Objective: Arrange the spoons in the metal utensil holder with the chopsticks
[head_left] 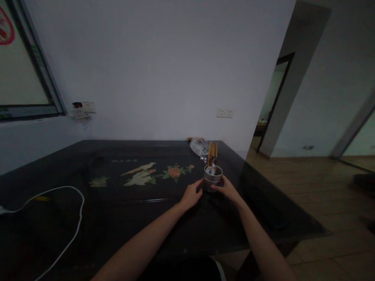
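A small grey metal-looking utensil cup [208,183] stands on the dark table in front of me. Wooden chopsticks [213,150] and several spoons stick up out of it; one spoon has a white bowl with a blue mark [210,171]. My left hand [192,194] is closed against the cup's left side, fingers bent. From the right, my right hand [229,188] grips the cup, its fingers reaching across the lower front. The fingertips behind the cup are hidden.
Behind the cup lies a crumpled clear plastic bag [199,146]. The black table [115,220] bears a bird-and-flower picture [142,176]. A white cable [81,210] loops over its left part. Wall sockets [225,113] sit above the back edge; tiled floor [297,178] lies to the right.
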### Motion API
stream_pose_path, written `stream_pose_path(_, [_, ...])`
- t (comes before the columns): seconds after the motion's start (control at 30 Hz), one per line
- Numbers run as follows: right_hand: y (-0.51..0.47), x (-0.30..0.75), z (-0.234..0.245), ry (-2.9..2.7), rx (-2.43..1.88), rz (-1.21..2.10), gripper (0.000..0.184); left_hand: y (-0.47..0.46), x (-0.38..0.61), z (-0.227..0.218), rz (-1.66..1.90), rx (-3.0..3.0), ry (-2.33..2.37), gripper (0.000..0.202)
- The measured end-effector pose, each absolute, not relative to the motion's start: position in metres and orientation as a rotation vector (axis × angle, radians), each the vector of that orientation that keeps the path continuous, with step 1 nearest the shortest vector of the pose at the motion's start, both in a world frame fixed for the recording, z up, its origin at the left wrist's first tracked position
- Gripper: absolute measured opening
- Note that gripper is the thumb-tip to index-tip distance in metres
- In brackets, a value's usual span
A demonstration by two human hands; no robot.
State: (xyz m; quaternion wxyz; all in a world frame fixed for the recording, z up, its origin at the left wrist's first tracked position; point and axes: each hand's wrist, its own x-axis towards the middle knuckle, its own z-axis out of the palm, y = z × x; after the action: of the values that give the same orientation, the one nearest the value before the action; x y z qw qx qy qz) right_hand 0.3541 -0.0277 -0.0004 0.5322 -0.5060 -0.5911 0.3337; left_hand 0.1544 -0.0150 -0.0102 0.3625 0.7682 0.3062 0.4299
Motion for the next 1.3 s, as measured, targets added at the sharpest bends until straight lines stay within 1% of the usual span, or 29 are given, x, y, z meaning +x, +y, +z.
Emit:
stream_pose_path(0.23, [-0.028, 0.357, 0.001, -1.404, -1.252, 0.862, 0.066, -0.014, 0.154, -0.012, 1.117, 1.971, 0.804, 0.055])
stream_pose_path(0.47, [-0.032, 0.354, 0.005, -1.392, -1.194, 0.947, 0.061, -0.013, 0.154, -0.013, 1.121, 1.974, 0.808, 0.053])
stream_pose_path(0.87, [-0.029, 0.356, 0.001, -1.406, -1.219, 0.882, 0.06, -0.017, 0.154, -0.007, 1.11, 1.968, 0.799, 0.052])
stream_pose_path(1.1, [-0.032, 0.357, 0.004, -1.4, -1.221, 0.92, 0.06, -0.02, 0.153, -0.004, 1.097, 1.986, 0.848, 0.047])
stream_pose_path(1.3, [-0.033, 0.356, 0.005, -1.405, -1.214, 0.942, 0.06, -0.021, 0.153, -0.004, 1.094, 1.956, 0.766, 0.048])
